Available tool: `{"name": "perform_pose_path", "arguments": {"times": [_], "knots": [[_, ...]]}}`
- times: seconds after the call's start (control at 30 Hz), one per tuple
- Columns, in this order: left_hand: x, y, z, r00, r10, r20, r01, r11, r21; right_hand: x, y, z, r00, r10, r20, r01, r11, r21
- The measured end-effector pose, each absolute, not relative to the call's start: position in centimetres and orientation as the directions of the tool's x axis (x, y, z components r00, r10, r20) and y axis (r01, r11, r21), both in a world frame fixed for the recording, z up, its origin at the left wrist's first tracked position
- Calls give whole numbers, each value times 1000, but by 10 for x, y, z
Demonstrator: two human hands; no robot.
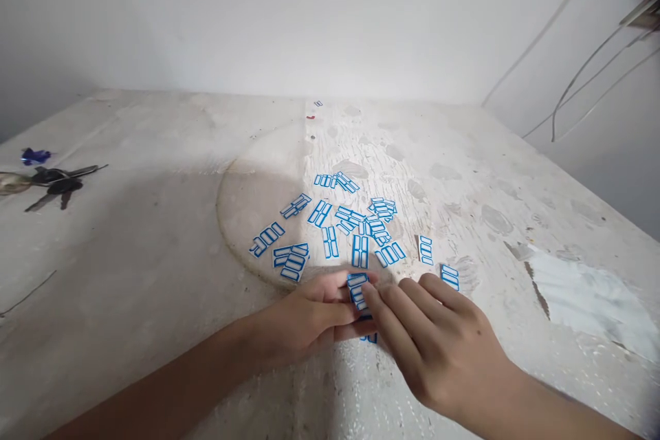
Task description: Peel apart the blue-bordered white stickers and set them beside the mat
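Held card (355, 282): a small blue-and-white piece, held over the middle of the surface (128, 247), well apart from its far edge; whether more cards sit beneath it, I cannot tell.
Left hand (317, 309): grips the card, thumb toward its near end, fingers around behind; the card lies at its fingertips.
Right hand (438, 337): fingers curled, the foremost fingertip touching the card's right side; whether it pinches or only presses, I cannot tell.
Step in hand: the card seems to be getting handled or adjusted between both hands; the next move seems to call for a firm left hold and a light right touch, since the pieces look thin.
Lower piece (369, 339): shows just below the left fingers; partly hidden.
Loose cards (330, 243): scattered beyond the hands toward the far edge, some overlapping, others apart; two lie out toward the right edge, just past the right knuckles.
Far edge: near it, a tiny blue-marked piece (318, 103) and a red scrap (310, 117).
Left edge: near it, keys (59, 180); just beside them, a shiny blue object (35, 155).
Right edge: near it, a pale, ragged sheet (592, 302).
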State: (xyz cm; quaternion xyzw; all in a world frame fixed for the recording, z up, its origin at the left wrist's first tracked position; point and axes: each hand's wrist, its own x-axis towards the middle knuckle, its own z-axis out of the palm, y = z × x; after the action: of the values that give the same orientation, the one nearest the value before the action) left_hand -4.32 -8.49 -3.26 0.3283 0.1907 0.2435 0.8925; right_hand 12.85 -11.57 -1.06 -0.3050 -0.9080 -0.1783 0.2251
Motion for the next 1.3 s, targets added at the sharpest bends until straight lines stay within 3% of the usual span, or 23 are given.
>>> {"name": "perform_pose_path", "arguments": {"times": [0.13,0.67,0.97,1.13,1.2,1.3], "knots": [[-42,-84,-32,804,557,-209,-294,677,675,129,-118,-9,-707,494,506,666,706,241],[-43,-84,-35,810,540,-228,-302,719,626,131,-121,-13,-730,583,356,667,722,186],[-41,-84,-36,795,568,-213,-340,708,619,128,-120,-9,-715,575,398,668,730,146],[-44,-84,-36,784,558,-273,-258,692,674,144,-100,10,-581,668,465,773,632,57],[-45,-85,-36,756,570,-321,-243,700,672,151,-81,17,-498,770,398,842,540,10],[-45,-86,-35,722,580,-376,-238,719,653,159,-43,19,-454,887,85,884,460,-78]]}}
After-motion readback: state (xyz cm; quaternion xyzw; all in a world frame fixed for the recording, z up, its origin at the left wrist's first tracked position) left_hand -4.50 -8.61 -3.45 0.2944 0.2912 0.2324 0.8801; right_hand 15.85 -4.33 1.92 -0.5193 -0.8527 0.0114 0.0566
